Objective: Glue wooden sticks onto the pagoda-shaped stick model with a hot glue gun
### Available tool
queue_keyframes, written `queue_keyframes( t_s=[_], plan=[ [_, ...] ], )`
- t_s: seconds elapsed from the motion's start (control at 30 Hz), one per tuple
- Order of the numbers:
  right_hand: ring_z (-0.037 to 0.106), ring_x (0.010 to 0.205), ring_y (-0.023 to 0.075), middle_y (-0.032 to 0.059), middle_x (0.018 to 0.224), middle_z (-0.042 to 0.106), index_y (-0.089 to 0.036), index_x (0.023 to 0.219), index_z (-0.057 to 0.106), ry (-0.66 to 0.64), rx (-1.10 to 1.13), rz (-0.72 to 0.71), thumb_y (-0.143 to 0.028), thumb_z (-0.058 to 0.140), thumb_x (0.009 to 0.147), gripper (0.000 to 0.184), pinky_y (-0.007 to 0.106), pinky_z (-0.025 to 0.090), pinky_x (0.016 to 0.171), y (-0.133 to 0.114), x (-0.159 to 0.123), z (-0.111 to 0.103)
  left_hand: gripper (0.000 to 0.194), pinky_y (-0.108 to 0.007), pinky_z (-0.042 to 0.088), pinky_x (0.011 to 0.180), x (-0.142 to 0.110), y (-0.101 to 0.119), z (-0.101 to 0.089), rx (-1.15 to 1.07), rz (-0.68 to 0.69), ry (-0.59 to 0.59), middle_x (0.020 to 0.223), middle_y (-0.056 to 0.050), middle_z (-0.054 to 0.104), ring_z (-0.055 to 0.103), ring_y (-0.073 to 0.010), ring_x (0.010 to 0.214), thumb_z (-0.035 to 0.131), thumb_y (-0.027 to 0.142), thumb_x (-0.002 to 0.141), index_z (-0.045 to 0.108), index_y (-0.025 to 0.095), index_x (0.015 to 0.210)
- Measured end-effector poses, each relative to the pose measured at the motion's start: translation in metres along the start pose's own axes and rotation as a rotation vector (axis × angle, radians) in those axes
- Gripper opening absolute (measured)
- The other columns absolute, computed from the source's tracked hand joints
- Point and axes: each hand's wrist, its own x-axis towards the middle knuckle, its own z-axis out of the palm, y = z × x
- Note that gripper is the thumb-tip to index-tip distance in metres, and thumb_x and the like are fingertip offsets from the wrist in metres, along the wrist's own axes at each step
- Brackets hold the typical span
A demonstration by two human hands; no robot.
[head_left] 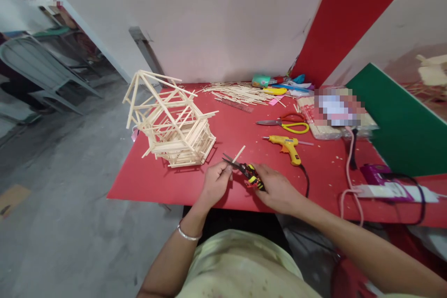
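Note:
In my left hand (216, 180) a short wooden stick (239, 153) is pinched, its free end slanting up and away from me. My right hand (274, 188) grips the black and yellow handles of a pair of pruning snips (248, 172). The snips' parted blades reach to the stick right beside my left fingertips; whether they touch it I cannot tell. Left of my hands stands a model framework of glued sticks (178, 130), with a many-sided base and an open pointed roof frame.
A yellow glue gun (288, 146) and scissors (284, 123) lie right of my hands on the red tabletop (146, 186). Loose sticks (240, 93) and a ruler (233, 104) are at the back. A power strip (394, 191) with cords lies right. White board (223, 23) stands behind.

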Motion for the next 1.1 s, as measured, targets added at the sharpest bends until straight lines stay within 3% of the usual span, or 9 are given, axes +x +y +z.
queue_keyframes(
  t_s=[0.13, 0.2, 0.27, 0.33, 0.43, 0.63, 0.9, 1.0, 1.1],
  plan=[
    [0.061, 0.112, 0.0285, 0.0144, 0.124, 0.063, -0.018, 0.137, 0.049, 0.039, 0.028, -0.018, -0.025, 0.060, 0.083, 0.056, 0.040, 0.047, 0.096, 0.005, 0.001, 0.002, 0.023, -0.023, 0.047, 0.065, -0.006, 0.004, 0.005, 0.006, 0.056, 0.101, 0.074, -0.002, 0.070, 0.063, -0.0141, 0.068, 0.061, 0.035, 0.092, 0.072, 0.017, 0.083],
    [0.062, 0.110, 0.0276, 0.0138, 0.123, 0.063, -0.019, 0.135, 0.051, 0.039, 0.058, -0.031, -0.023, 0.060, 0.082, 0.054, 0.040, 0.047, 0.096, 0.005, 0.001, 0.001, 0.024, -0.022, 0.048, 0.065, -0.008, 0.005, 0.006, -0.011, 0.078, 0.125, 0.074, -0.003, 0.071, 0.064, -0.0136, 0.068, 0.062, 0.035, 0.092, 0.073, 0.017, 0.080],
    [0.060, 0.113, 0.0278, 0.0141, 0.125, 0.061, -0.019, 0.137, 0.049, 0.040, 0.093, -0.058, -0.021, 0.059, 0.081, 0.057, 0.041, 0.047, 0.098, 0.005, 0.000, -0.002, 0.032, -0.020, 0.043, 0.052, -0.009, 0.007, 0.007, -0.122, 0.014, 0.084, 0.069, -0.003, 0.071, 0.058, -0.0099, 0.054, 0.062, 0.041, 0.093, 0.071, 0.016, 0.074],
    [0.058, 0.118, 0.0285, 0.0146, 0.129, 0.059, -0.019, 0.141, 0.046, 0.028, 0.125, -0.084, -0.018, 0.058, 0.078, 0.065, 0.043, 0.045, 0.102, 0.005, -0.001, -0.006, 0.037, -0.019, 0.029, 0.038, -0.008, 0.008, 0.005, -0.328, -0.133, -0.013, 0.064, -0.003, 0.069, 0.044, -0.0054, 0.037, 0.066, 0.049, 0.089, 0.070, 0.014, 0.076],
    [0.057, 0.119, 0.0285, 0.0142, 0.129, 0.059, -0.020, 0.143, 0.044, -0.010, 0.152, -0.101, -0.014, 0.057, 0.074, 0.070, 0.044, 0.045, 0.104, 0.005, -0.002, -0.008, 0.044, -0.019, 0.015, 0.031, -0.006, 0.012, 0.002, -0.580, -0.296, -0.149, 0.056, -0.003, 0.067, 0.031, -0.0024, 0.027, 0.075, 0.054, 0.079, 0.071, 0.011, 0.083],
    [0.061, 0.112, 0.0273, 0.0130, 0.122, 0.063, -0.020, 0.135, 0.050, 0.020, 0.161, -0.111, -0.012, 0.055, 0.074, 0.062, 0.043, 0.047, 0.100, 0.007, -0.001, -0.001, 0.044, -0.016, 0.014, 0.030, -0.008, 0.015, 0.004, -0.754, -0.377, -0.197, 0.052, 0.000, 0.064, 0.029, -0.0006, 0.025, 0.082, 0.051, 0.072, 0.070, 0.009, 0.082],
    [0.056, 0.128, 0.0285, 0.0148, 0.140, 0.058, -0.019, 0.145, 0.044, -0.050, 0.187, -0.049, -0.010, 0.051, 0.070, 0.075, 0.045, 0.044, 0.108, 0.011, -0.014, -0.015, 0.037, -0.016, 0.013, 0.031, -0.007, 0.015, -0.008, -0.710, -0.272, -0.130, 0.055, 0.002, 0.062, 0.029, 0.0002, 0.027, 0.075, 0.047, 0.083, 0.068, 0.011, 0.086],
    [0.061, 0.121, 0.0279, 0.0124, 0.134, 0.063, -0.020, 0.139, 0.051, -0.064, 0.197, 0.011, -0.013, 0.051, 0.072, 0.068, 0.042, 0.047, 0.103, 0.010, -0.018, -0.019, 0.042, -0.017, 0.012, 0.030, -0.004, 0.016, -0.011, -0.625, -0.298, -0.194, 0.053, 0.003, 0.061, 0.029, -0.0012, 0.027, 0.074, 0.050, 0.082, 0.068, 0.011, 0.093],
    [0.066, 0.102, 0.0243, 0.0076, 0.116, 0.071, -0.021, 0.126, 0.059, -0.100, 0.266, 0.034, -0.013, 0.050, 0.071, 0.056, 0.035, 0.050, 0.091, 0.004, -0.020, -0.019, 0.045, -0.017, 0.014, 0.031, -0.003, 0.013, -0.009, -0.573, -0.292, -0.218, 0.054, 0.004, 0.060, 0.030, -0.0016, 0.029, 0.074, 0.053, 0.081, 0.067, 0.011, 0.098]
  ],
)
